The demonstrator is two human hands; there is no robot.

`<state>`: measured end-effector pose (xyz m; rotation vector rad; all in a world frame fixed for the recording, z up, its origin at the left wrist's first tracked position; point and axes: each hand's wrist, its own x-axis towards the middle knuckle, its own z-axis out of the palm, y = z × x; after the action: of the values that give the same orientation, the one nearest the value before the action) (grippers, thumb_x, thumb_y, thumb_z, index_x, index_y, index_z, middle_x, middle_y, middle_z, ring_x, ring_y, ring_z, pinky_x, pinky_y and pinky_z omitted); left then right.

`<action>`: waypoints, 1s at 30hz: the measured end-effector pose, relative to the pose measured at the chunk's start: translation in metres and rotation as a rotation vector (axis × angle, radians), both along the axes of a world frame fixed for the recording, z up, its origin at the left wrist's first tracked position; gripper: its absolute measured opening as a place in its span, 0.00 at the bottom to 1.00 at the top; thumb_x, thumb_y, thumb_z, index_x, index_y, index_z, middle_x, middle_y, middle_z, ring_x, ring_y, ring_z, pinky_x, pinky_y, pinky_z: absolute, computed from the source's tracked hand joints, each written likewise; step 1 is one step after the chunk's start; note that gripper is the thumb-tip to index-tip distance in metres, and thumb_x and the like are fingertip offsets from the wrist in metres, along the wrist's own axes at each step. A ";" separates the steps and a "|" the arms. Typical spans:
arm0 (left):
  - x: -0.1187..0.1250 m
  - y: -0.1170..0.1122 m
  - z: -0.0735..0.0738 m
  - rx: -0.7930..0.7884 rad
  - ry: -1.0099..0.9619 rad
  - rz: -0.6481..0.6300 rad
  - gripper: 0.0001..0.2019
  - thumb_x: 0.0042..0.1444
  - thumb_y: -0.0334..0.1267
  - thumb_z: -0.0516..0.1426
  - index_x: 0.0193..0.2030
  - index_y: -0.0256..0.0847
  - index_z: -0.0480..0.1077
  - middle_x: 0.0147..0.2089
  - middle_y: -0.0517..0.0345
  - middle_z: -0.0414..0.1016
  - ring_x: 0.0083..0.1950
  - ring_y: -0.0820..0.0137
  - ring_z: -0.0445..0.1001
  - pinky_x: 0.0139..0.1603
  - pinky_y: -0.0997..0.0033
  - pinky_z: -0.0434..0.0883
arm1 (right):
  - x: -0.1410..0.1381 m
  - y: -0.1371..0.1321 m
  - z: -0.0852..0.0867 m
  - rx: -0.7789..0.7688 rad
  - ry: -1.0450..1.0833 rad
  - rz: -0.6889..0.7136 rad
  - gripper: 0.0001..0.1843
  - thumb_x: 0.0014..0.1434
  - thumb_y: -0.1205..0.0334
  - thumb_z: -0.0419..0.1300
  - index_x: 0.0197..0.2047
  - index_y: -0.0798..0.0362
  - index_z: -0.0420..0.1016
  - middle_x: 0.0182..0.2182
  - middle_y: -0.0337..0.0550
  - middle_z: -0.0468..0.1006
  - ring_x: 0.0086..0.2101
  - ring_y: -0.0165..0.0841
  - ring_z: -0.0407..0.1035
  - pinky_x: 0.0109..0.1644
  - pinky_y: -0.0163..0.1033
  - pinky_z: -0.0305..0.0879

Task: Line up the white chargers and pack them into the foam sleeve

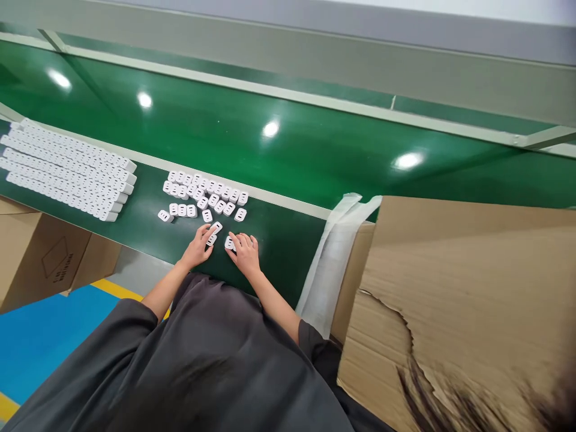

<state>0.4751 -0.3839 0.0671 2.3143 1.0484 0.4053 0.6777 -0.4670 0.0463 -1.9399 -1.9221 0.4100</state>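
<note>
Small white USB chargers with dark port slots lie on the dark green table. My left hand (198, 248) is curled round a white charger (211, 240), thumb on the near side. A second charger (217, 227) touches its fingertips on the far side. To the right, my right hand (245, 254) has its fingers bent over another white charger (229, 243), and covers part of it; a further one may be under the fingers. Just beyond both hands is a loose group of several chargers (213, 200), in uneven rows.
At the left, long tight rows of white chargers (67, 171) cover the table (283, 246). A large cardboard box (472, 288) with a white plastic liner (330, 264) stands close on my right. Another carton (49, 258) sits below the table's left edge. A pale rail (288, 205) runs along the back.
</note>
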 end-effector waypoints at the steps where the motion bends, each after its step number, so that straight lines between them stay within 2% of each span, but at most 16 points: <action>1: 0.002 0.004 0.001 -0.001 0.003 -0.031 0.35 0.60 0.30 0.54 0.73 0.47 0.48 0.68 0.41 0.56 0.62 0.59 0.70 0.54 0.60 0.77 | -0.003 0.003 0.000 0.006 -0.001 -0.023 0.25 0.68 0.56 0.55 0.65 0.53 0.68 0.51 0.54 0.77 0.57 0.45 0.65 0.65 0.55 0.48; 4: 0.004 0.018 0.008 0.007 0.017 -0.135 0.35 0.61 0.33 0.54 0.73 0.47 0.48 0.68 0.43 0.57 0.61 0.61 0.72 0.53 0.62 0.78 | -0.012 0.017 0.000 0.019 -0.004 -0.095 0.25 0.69 0.57 0.53 0.66 0.52 0.66 0.50 0.53 0.77 0.56 0.44 0.65 0.65 0.55 0.49; 7: 0.002 0.037 0.017 0.039 0.032 -0.196 0.32 0.61 0.40 0.57 0.71 0.46 0.54 0.67 0.45 0.62 0.63 0.59 0.70 0.59 0.58 0.74 | -0.018 0.031 0.002 0.028 -0.004 -0.144 0.24 0.69 0.58 0.53 0.67 0.50 0.67 0.50 0.52 0.76 0.56 0.44 0.64 0.64 0.54 0.49; 9: -0.002 0.054 0.023 0.079 0.042 -0.169 0.27 0.63 0.42 0.56 0.68 0.45 0.59 0.65 0.45 0.65 0.66 0.56 0.67 0.65 0.53 0.68 | -0.019 0.039 0.005 0.034 -0.004 -0.158 0.25 0.69 0.56 0.54 0.66 0.49 0.67 0.52 0.51 0.75 0.57 0.44 0.63 0.65 0.54 0.49; 11: -0.004 0.076 0.027 0.118 0.058 -0.107 0.21 0.65 0.39 0.53 0.64 0.44 0.65 0.64 0.44 0.67 0.67 0.54 0.64 0.67 0.48 0.63 | -0.017 0.046 0.009 0.070 0.012 -0.182 0.23 0.68 0.54 0.55 0.65 0.48 0.69 0.53 0.50 0.74 0.58 0.43 0.63 0.66 0.53 0.49; 14: -0.003 0.110 0.026 0.143 0.094 -0.068 0.13 0.65 0.35 0.51 0.53 0.42 0.73 0.55 0.44 0.74 0.61 0.54 0.68 0.62 0.48 0.64 | -0.011 0.058 0.014 0.127 0.035 -0.251 0.20 0.70 0.54 0.53 0.59 0.51 0.75 0.51 0.51 0.75 0.54 0.42 0.65 0.61 0.49 0.56; 16: 0.001 0.127 0.023 0.133 0.117 -0.105 0.10 0.64 0.36 0.52 0.44 0.42 0.75 0.44 0.47 0.77 0.51 0.57 0.73 0.55 0.54 0.67 | -0.006 0.068 0.016 0.125 0.034 -0.255 0.18 0.70 0.55 0.53 0.54 0.51 0.78 0.47 0.50 0.76 0.50 0.40 0.68 0.56 0.46 0.59; 18: 0.007 0.138 0.020 0.123 0.132 -0.145 0.09 0.63 0.36 0.53 0.41 0.42 0.76 0.39 0.50 0.77 0.46 0.60 0.73 0.50 0.58 0.68 | -0.002 0.079 0.017 0.110 0.032 -0.217 0.16 0.69 0.54 0.54 0.53 0.50 0.79 0.45 0.48 0.77 0.47 0.39 0.69 0.53 0.44 0.60; 21: 0.012 0.141 0.018 0.128 0.137 -0.147 0.10 0.63 0.35 0.53 0.43 0.43 0.76 0.40 0.51 0.77 0.46 0.61 0.74 0.50 0.60 0.68 | 0.002 0.090 0.020 0.102 0.026 -0.196 0.17 0.69 0.54 0.55 0.54 0.50 0.78 0.44 0.48 0.77 0.46 0.39 0.68 0.51 0.43 0.61; 24: 0.001 0.131 0.021 0.154 0.137 -0.066 0.11 0.64 0.38 0.53 0.47 0.45 0.75 0.44 0.52 0.77 0.50 0.62 0.73 0.56 0.60 0.67 | -0.002 0.088 0.026 0.107 0.025 -0.202 0.18 0.69 0.54 0.54 0.55 0.52 0.77 0.45 0.50 0.77 0.46 0.40 0.68 0.51 0.44 0.62; 27: -0.029 0.111 0.021 0.219 0.153 0.160 0.18 0.65 0.45 0.55 0.59 0.42 0.70 0.58 0.42 0.70 0.63 0.53 0.66 0.66 0.49 0.59 | -0.017 0.082 0.031 0.125 0.021 -0.143 0.18 0.69 0.54 0.54 0.56 0.51 0.76 0.51 0.52 0.75 0.52 0.42 0.66 0.57 0.47 0.60; 30: -0.062 0.088 0.010 0.289 0.184 0.427 0.36 0.59 0.56 0.60 0.68 0.37 0.58 0.68 0.31 0.56 0.71 0.43 0.53 0.69 0.37 0.51 | -0.037 0.083 0.030 0.124 -0.003 -0.030 0.21 0.68 0.53 0.55 0.61 0.50 0.73 0.59 0.54 0.70 0.59 0.45 0.61 0.62 0.50 0.57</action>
<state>0.4132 -0.2963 0.0774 2.4015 1.6824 0.5452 0.6404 -0.3837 0.0759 -1.8879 -1.8717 0.2724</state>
